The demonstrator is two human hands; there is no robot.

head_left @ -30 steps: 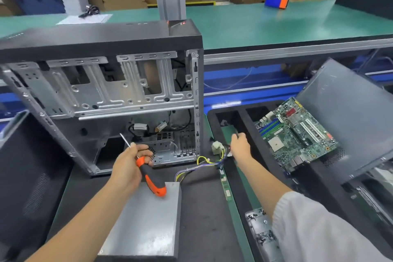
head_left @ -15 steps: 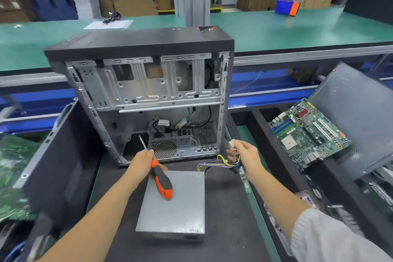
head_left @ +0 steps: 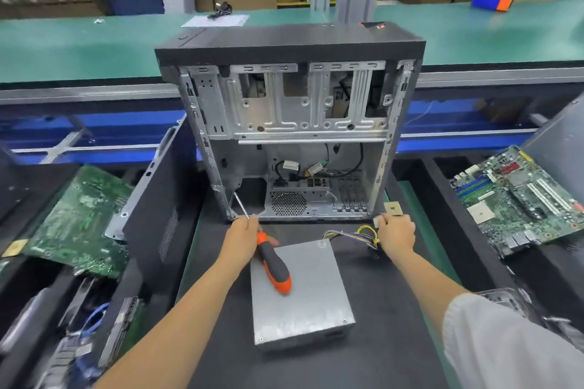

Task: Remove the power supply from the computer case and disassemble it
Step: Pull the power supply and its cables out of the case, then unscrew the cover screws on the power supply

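The grey metal power supply (head_left: 300, 294) lies flat on the black mat in front of the open computer case (head_left: 294, 123), outside it. Its bundle of coloured cables (head_left: 354, 234) runs from the far right corner to my right hand (head_left: 396, 235), which grips the cable ends and a white connector. My left hand (head_left: 241, 240) holds an orange and black screwdriver (head_left: 273, 265) by the top of its handle; the handle lies over the power supply and the shaft points into the case's lower left corner.
A black side panel (head_left: 158, 215) leans at the left of the case. Green motherboards lie at the left (head_left: 79, 224) and at the right (head_left: 518, 199). A small chip (head_left: 392, 208) sits by the case's right foot. Behind runs a green conveyor (head_left: 94, 47).
My view has swung so the case and power supply sit in the middle. My right hand drew the cables back toward the power supply. My left hand keeps the screwdriver.
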